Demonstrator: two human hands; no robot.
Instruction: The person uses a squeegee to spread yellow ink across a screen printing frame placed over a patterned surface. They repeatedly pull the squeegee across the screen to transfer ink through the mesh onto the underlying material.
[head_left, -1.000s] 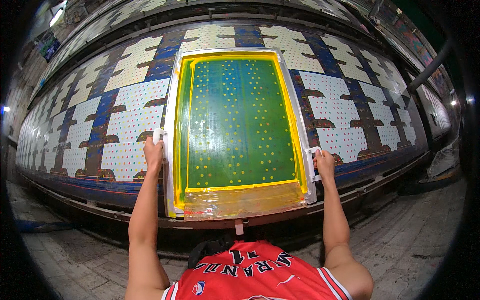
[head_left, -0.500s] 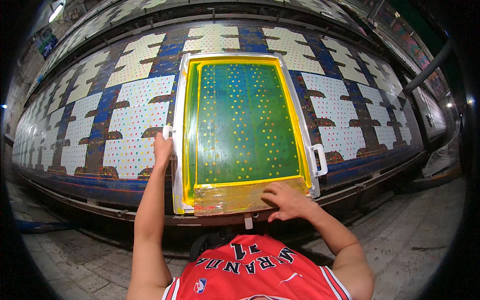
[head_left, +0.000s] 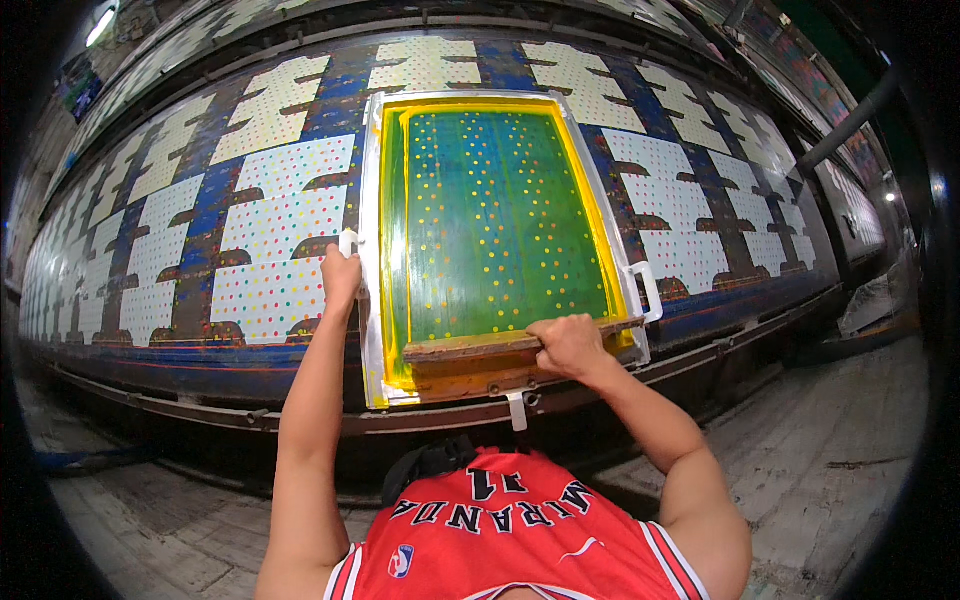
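Observation:
A screen-printing frame (head_left: 371, 330) with pale metal edges lies on the long table before me. Its green mesh (head_left: 490, 230) shows scattered yellow and orange dots, and yellow ink (head_left: 598, 240) lines its sides. My left hand (head_left: 341, 276) is closed round the white handle (head_left: 349, 241) at the frame's left side. My right hand (head_left: 570, 345) grips the right part of a wide, ink-stained squeegee (head_left: 465, 349), fingers wrapped over its top. The squeegee stands on edge across the near end of the mesh; its lower edge is partly hidden.
White dotted fabric pieces (head_left: 280, 230) lie left of the frame, with more dotted pieces (head_left: 665, 200) at right. Cream dotted pieces (head_left: 425, 65) form the far row. A second white handle (head_left: 644, 290) juts from the frame's right side. A metal rail (head_left: 250, 412) runs along the table's near edge.
My right hand has gone from resting loosely on the squeegee to gripping it. The squeegee has tilted up from lying flat. My left hand stays on the handle; the whole view has shifted slightly.

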